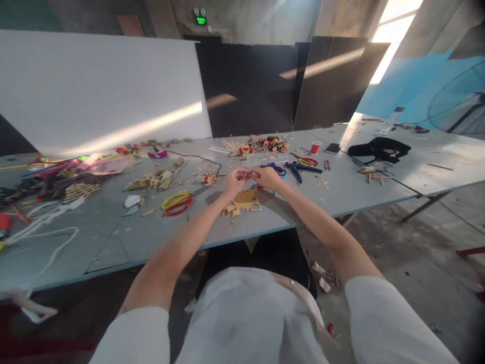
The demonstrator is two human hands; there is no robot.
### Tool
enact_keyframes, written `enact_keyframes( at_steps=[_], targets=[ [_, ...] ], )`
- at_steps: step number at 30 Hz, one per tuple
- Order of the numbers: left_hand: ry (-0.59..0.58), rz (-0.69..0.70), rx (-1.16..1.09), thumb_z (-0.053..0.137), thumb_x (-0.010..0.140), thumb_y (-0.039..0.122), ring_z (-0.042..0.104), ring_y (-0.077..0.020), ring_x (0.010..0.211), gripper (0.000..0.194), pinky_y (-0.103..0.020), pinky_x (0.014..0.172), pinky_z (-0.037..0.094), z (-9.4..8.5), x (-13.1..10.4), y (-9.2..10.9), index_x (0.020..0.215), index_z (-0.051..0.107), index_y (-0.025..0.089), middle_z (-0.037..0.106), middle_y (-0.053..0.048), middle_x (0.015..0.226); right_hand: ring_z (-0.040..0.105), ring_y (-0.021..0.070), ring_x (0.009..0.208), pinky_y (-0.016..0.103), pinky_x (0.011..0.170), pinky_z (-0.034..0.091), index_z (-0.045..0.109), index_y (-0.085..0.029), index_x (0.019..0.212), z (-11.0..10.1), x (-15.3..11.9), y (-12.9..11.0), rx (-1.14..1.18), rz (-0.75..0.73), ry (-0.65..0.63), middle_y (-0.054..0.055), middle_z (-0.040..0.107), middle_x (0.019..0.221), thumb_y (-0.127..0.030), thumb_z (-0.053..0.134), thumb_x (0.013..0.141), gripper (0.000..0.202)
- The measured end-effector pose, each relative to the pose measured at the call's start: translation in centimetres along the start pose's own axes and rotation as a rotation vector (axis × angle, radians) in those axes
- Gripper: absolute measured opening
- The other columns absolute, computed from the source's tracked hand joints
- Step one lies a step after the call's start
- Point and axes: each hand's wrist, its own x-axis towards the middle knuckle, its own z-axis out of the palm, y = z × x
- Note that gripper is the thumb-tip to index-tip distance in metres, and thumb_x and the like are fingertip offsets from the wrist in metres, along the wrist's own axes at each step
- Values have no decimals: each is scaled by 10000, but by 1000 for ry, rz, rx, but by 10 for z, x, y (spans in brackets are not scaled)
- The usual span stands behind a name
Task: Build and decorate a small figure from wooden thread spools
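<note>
My left hand [234,182] and my right hand [267,178] meet above the table with their fingertips pinched together. Something small and reddish seems to be between them, too small to make out. Just below lies a tan board with cut-outs [248,200], its lower left edge jagged. Close to the right hand are blue-handled scissors [273,168] and blue-handled pliers [299,169]. Left of my left hand sits a short bamboo piece wrapped in red [206,179]. Farther left lie scissors with yellow and red handles [178,203].
Bamboo pieces with red wrapping [269,145] are heaped at the back. A red spool [314,147], a phone [333,148] and a black cap [379,149] lie right. Bamboo scraps [151,179], a white power strip [62,206] and coloured bits clutter the left.
</note>
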Motion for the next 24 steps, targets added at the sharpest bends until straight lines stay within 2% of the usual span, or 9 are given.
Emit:
enact_keyframes(
  at_steps=[8, 14, 19, 24],
  targets=[
    [25, 48, 43, 907, 663, 121, 629, -176, 651, 262, -274, 647, 439, 1, 2, -7, 868, 755, 184, 738, -43, 731, 581, 179, 628, 281, 629, 329, 856, -189, 1066, 7, 2, -12, -3, 124, 37, 35, 712, 686, -435, 680, 1012, 307],
    [13, 75, 175, 802, 769, 157, 708, -201, 738, 171, -305, 725, 514, -2, 4, -18, 924, 735, 186, 771, -55, 805, 668, 197, 744, 269, 692, 389, 837, -183, 1144, 5, 1, -26, -63, 235, -13, 61, 775, 814, -402, 677, 1003, 306],
    [35, 113, 216, 789, 758, 151, 717, -212, 769, 171, -316, 747, 529, -2, 7, -24, 915, 740, 197, 776, -62, 826, 702, 212, 786, 272, 724, 427, 819, -178, 1141, 10, 1, -30, -59, 252, -3, 86, 801, 869, -355, 663, 1008, 271],
    [42, 85, 163, 794, 740, 115, 700, -202, 755, 181, -308, 752, 517, -1, 6, -21, 897, 747, 192, 763, -57, 809, 688, 209, 741, 276, 710, 436, 811, -165, 1099, 14, 1, -27, 6, 255, 38, 81, 790, 820, -318, 684, 976, 234]
  ],
)
